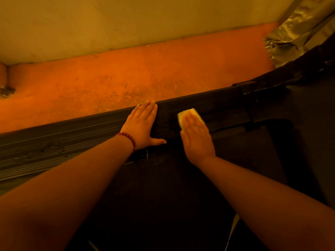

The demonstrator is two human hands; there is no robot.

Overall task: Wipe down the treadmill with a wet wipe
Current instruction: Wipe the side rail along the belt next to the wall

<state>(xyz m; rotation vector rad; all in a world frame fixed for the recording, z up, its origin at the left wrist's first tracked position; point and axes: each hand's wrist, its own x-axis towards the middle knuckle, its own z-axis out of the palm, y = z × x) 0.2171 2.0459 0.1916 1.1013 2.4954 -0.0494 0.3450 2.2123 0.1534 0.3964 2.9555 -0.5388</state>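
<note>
the left forearm (63, 187) and right forearm (272, 196) reach in from the near edge, over the dark belt (163, 187) of the treadmill (272, 109), which shows pale scuffs close to its far side. a bead bracelet (127, 137) sits on the left wrist. a little farther on, the ribbed side rail (72, 134) runs left to right. the left hand (143, 124) lies flat on it with fingers straight and holding nothing, fingertips at the far edge, seemingly as a brace. just to its right, the right hand (196, 140) presses the folded wet wipe (187, 113) flat onto the rail with straight fingers, not curled round it; only the wipe's far end shows past the fingertips. the rail looks darker around the wipe, while the left stretch looks grey with specks (45, 147), so that part probably needs doing yet. to do it well, i would stroke along the ribs rather than across them, with even palm pressure so the wipe gets into the grooves, overlap each pass, refold once the face is soiled, and shift the bracing hand off the stretch next in line. beyond the rail lies a gritty orange floor (126, 69), then a pale wall (108, 20), with a crinkled silver sheet (290, 37) at far right.
</note>
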